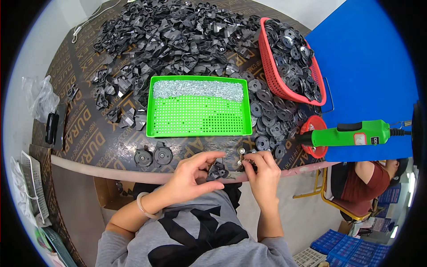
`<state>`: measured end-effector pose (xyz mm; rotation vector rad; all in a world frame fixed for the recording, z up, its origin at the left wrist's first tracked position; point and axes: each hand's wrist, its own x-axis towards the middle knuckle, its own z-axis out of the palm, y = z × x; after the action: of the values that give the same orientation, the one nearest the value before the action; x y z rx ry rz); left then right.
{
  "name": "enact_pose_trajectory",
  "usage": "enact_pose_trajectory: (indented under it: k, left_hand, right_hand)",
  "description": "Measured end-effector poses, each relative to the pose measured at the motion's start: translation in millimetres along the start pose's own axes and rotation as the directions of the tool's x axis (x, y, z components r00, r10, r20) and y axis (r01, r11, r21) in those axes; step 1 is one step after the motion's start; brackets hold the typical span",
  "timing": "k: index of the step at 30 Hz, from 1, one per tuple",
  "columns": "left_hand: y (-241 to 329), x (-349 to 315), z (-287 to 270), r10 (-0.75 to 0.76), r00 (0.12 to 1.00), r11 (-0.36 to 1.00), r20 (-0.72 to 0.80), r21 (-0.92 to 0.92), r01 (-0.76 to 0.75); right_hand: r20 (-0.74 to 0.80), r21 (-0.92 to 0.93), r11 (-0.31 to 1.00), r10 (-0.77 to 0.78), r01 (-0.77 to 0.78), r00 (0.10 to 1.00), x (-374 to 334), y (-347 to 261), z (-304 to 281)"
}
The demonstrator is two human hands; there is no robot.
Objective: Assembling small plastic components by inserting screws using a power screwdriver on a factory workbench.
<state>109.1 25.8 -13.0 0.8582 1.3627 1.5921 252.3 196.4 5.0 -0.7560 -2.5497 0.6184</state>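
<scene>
My left hand (195, 174) curves around a black plastic part (218, 170) at the table's front edge. Its thumb and fingers are apart on either side of the part, and I cannot tell whether they touch it. To the right, my right hand (263, 171) has thumb and forefinger drawn together beside small round metal pieces (241, 151); what lies between the fingertips is too small to make out. Two black parts with round discs (143, 157) sit left of my hands. Beyond my hands is a green perforated tray (200, 133), with silver screws heaped along its far side.
Black plastic pieces (178, 40) cover the table's far side. Loose black discs (269, 116) lie beside a red basket (267, 58) filled with more. A green electric screwdriver (333, 136) hangs over a red bowl (316, 120). At right are a blue panel (364, 66) and a seated person (356, 182).
</scene>
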Motion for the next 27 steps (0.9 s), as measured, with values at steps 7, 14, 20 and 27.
enact_pose_trajectory:
  k: [7,14,20,27]
  left_hand:
    - [-1,-3,-1,0.023,1.000,0.990,0.005,-0.141,-0.022]
    - [-2,-2,3,0.019,0.999,0.998,-0.033,-0.064,-0.021]
    - [0,-1,0,0.008,1.000,0.998,-0.016,-0.068,-0.009]
    - [-2,-2,-2,-0.012,1.000,1.000,-0.022,-0.011,0.012]
  right_hand:
    - [-0.051,-0.024,0.999,-0.050,0.048,0.997,-2,9,8]
    - [0.091,0.438,0.875,0.188,-0.208,0.978,-2,5,-1]
    - [0.293,0.660,0.702,0.088,-0.268,0.952,-4,-18,8]
    - [0.313,0.614,0.745,0.073,-0.260,0.947,1,-32,11]
